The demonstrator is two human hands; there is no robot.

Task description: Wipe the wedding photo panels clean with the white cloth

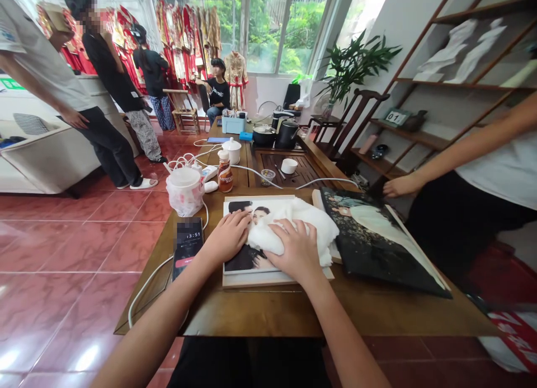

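Head view: we find a mounted wedding-style portrait board (pixel 241 259) lying flat on a wooden table (pixel 260 315), with a bunched white cloth (pixel 289 225) on its right half. Our left hand (pixel 226 238) rests palm down on the print, fingers extended and released. Our right hand (pixel 293 251) sits on the cloth, fingers cupped over it and pinning it to the board, not tightly clenched.

We judge the board stiff, flat and fairly heavy, and its glossy face likely to slip and smear. We therefore advise taking hold at the pale edges with both hands. We judge the cloth soft and light, best gathered in one palm.

A second dark portrait panel (pixel 377 248) lies tilted on the board's right edge. A smartphone (pixel 187 248) lies beside the board on the left. A co-worker's hand (pixel 400 186) hangs near the far right corner of the table.
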